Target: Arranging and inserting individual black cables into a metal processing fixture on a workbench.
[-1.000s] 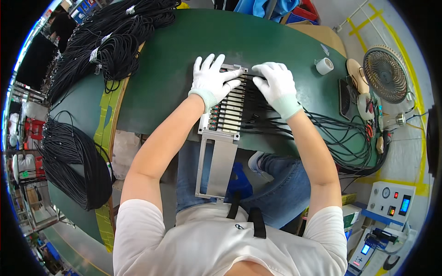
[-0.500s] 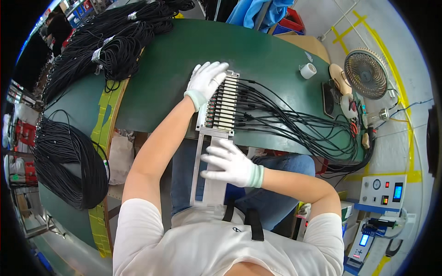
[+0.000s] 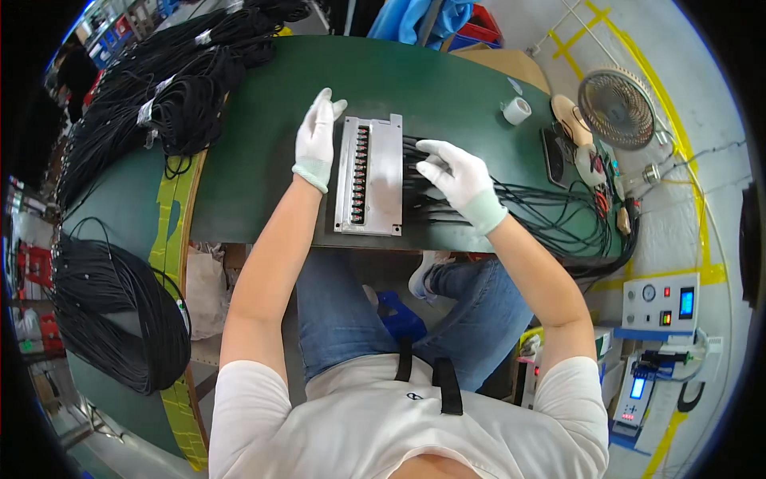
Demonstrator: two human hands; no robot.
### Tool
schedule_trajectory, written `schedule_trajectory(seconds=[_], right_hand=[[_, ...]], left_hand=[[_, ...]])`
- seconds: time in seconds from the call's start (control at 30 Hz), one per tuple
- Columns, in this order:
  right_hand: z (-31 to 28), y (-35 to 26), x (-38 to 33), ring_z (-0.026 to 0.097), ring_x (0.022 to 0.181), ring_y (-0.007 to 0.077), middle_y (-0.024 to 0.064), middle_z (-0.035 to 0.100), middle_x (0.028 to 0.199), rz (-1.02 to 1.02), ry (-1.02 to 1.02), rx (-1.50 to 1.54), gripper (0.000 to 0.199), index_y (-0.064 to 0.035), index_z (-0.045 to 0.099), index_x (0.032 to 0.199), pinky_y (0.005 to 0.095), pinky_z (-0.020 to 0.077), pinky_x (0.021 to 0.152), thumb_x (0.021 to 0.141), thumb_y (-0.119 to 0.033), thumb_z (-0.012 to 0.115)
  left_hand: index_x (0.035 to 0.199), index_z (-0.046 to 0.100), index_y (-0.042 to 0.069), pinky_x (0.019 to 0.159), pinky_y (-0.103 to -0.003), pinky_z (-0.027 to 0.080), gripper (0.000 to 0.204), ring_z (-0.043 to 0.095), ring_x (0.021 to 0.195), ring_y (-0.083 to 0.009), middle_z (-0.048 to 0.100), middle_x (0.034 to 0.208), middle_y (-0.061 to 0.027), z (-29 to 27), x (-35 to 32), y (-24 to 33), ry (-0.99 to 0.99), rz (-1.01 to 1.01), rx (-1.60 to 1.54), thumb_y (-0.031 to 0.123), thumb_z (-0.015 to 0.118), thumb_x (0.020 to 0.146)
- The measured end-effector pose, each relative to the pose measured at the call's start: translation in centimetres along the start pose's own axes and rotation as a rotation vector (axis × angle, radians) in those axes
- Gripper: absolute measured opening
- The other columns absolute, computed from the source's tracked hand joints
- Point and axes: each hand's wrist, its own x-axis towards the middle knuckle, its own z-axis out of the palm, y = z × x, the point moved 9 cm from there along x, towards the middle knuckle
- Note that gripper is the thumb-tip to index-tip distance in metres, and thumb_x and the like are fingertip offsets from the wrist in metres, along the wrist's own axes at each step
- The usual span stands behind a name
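A silver metal fixture [image 3: 343, 176] lies on the green table in front of me, with a flat metal cover plate [image 3: 386, 176] on its right part. A row of small connector ends [image 3: 361, 176] shows in the long slot on its left. Black cables [image 3: 511, 203] come out from the fixture's right side. My left hand [image 3: 316, 140], in a white glove, is beside the fixture's left edge, open with its fingers stretched out. Over the cables, right of the plate, my gloved right hand [image 3: 461, 180] has its thumb and fingers apart, with nothing visible held.
Bundles of black cable [image 3: 199, 104] are heaped at the far left, and another coil [image 3: 116, 303] hangs lower left. A tape roll [image 3: 517, 111], a phone [image 3: 557, 156] and a fan [image 3: 616, 108] stand to the right. Yellow tape marks a table edge [image 3: 171, 231].
The metal cover plate went from over my lap onto the fixture, covering the row of cable ends. My right hand moved up and right to the cables; my left shifted left off the fixture.
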Motion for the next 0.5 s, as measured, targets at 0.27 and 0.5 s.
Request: schedule_trajectory(seconds=[0.27, 0.5], right_hand=[[-11.6, 8.0, -22.9, 0.062, 0.099, 0.013, 0.0068, 0.069, 0.111, 0.504, 0.345, 0.561, 0.046, 0.0003, 0.057, 0.136, 0.0297, 0.0498, 0.089, 0.1, -0.028, 0.063], [-0.3, 9.1, -66.0, 0.059, 0.086, 0.0124, 0.0026, 0.064, 0.1, 1.182, 0.621, 1.189, 0.049, 0.0022, 0.058, 0.13, 0.0261, 0.0493, 0.074, 0.099, -0.035, 0.066]], left_hand=[[0.141, 0.041, -0.016, 0.113, -0.043, 0.043, 0.052, 0.057, 0.128, -0.0337, 0.056, 0.138, -0.026, 2.3, -0.5, 4.2, -0.067, 0.021, -0.162, 0.021, 0.049, 0.105], [0.148, 0.035, -0.012, 0.123, -0.046, 0.029, 0.053, 0.043, 0.139, -0.0368, 0.044, 0.149, -0.0262, 9.5, -6.5, 10.8, -0.523, 0.298, 0.031, 0.022, 0.027, 0.109]])
